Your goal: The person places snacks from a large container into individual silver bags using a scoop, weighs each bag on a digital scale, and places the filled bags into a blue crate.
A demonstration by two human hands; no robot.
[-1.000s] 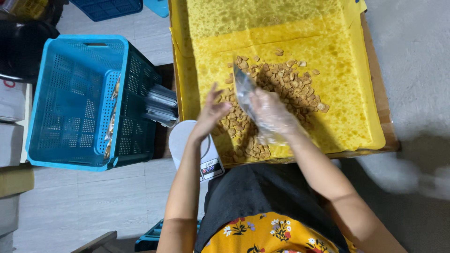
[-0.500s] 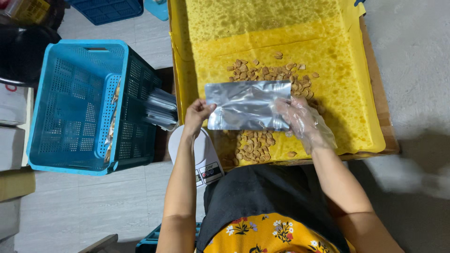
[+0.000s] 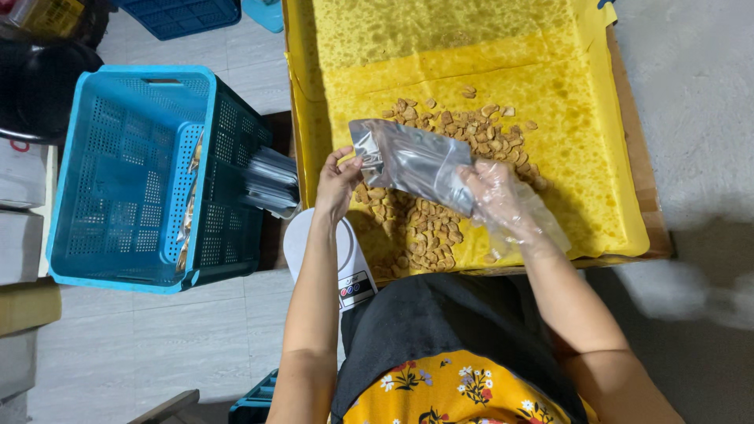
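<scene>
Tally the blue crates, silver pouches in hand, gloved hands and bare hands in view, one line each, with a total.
Blue crates: 2, one large beside the tray, one partly visible at the top edge
Silver pouch in hand: 1
Gloved right hand: 1
Bare left hand: 1
Total: 5

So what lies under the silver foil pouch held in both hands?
Under the silver foil pouch lies a pile of light-brown snack pieces on yellow paper. The pieces directly beneath the pouch are covered and cannot be seen.

Silver pouch [image 3: 412, 162], yellow paper [image 3: 565, 102], blue crate [image 3: 118, 173].
</scene>
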